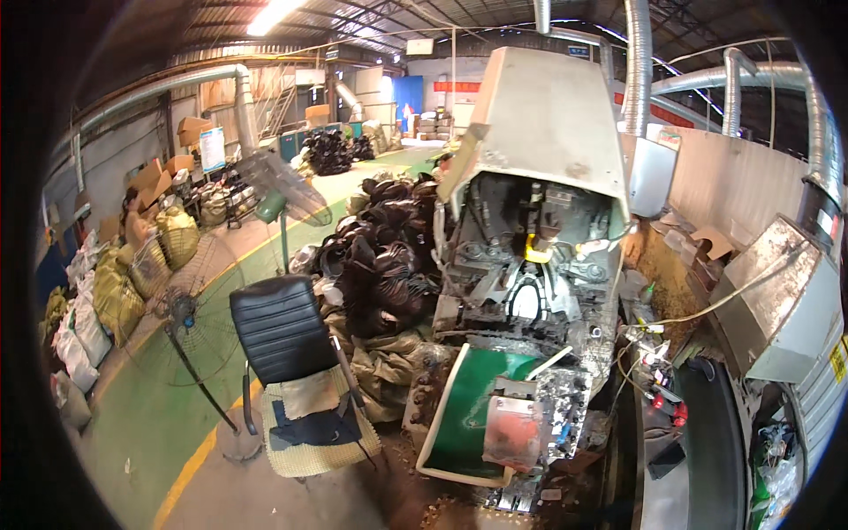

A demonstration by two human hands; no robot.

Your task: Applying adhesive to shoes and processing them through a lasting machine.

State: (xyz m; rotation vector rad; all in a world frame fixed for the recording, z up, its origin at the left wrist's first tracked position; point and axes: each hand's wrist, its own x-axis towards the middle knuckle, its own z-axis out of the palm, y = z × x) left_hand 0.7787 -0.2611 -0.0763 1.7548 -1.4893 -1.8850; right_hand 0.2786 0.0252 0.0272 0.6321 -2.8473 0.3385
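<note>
Neither of my hands shows in the head view. Ahead stands a large machine (552,119) with a pale hood over an open, grimy work area. Inside it, a white-edged, sole-shaped form (527,299) sits below a yellow part (536,250). In front of the machine is a green-lined tray (459,424) with a pale rim. A worn reddish block (512,433) covers part of the tray's right side.
A black office chair (278,322) stands left of the machine, beside a pedestal fan (183,311). Dark glossy curved pieces (389,265) lie heaped behind it on sacks (389,375). To the right runs a dark belt (711,442), near a metal box (777,296).
</note>
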